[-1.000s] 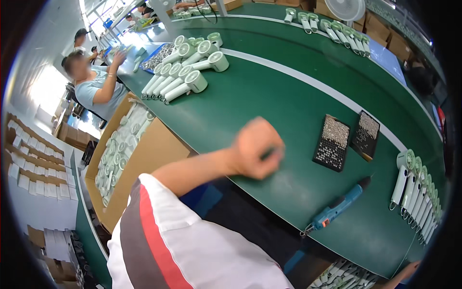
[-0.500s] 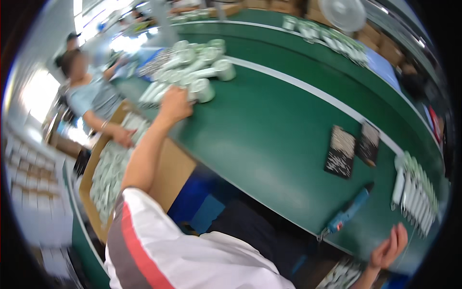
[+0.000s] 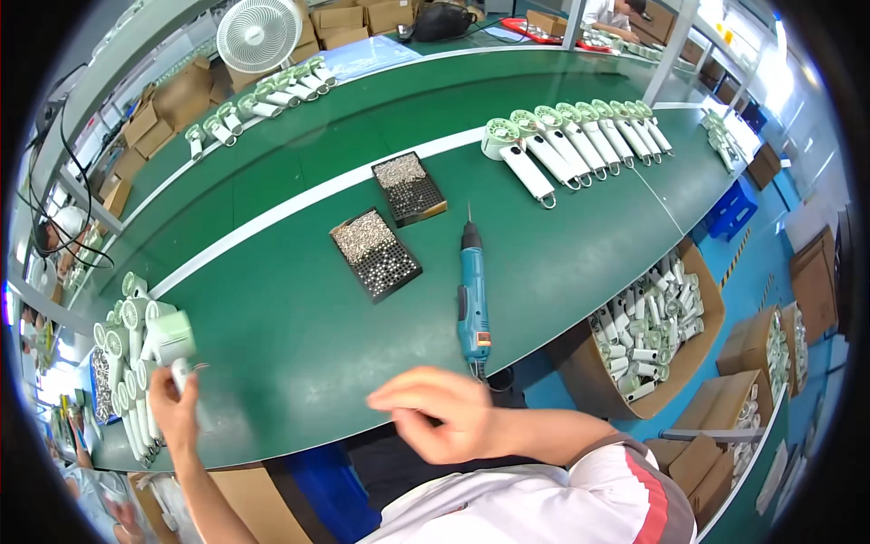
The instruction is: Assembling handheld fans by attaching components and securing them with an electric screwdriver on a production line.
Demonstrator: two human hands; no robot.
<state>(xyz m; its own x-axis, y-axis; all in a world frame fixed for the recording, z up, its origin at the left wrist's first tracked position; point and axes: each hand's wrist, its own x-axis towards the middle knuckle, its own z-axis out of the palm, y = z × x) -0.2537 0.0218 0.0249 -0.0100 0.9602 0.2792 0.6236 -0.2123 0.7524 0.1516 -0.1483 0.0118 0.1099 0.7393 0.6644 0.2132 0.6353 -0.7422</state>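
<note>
At the green bench's left edge, left hand (image 3: 172, 408) gripping a white handheld fan (image 3: 170, 343) by its handle, right hand (image 3: 435, 412) open, well apart.

In my left grip (image 3: 172, 399) I see a pale mint-and-white handheld fan (image 3: 170, 340); the stack of fans (image 3: 127, 363) just beside it is the same pale green. Under both grips the worktop (image 3: 272, 335) is dark green with one white stripe. Beyond my right grip (image 3: 444, 412) lie a bright blue screwdriver (image 3: 472, 304) and black trays (image 3: 375, 254) speckled silver.
</note>
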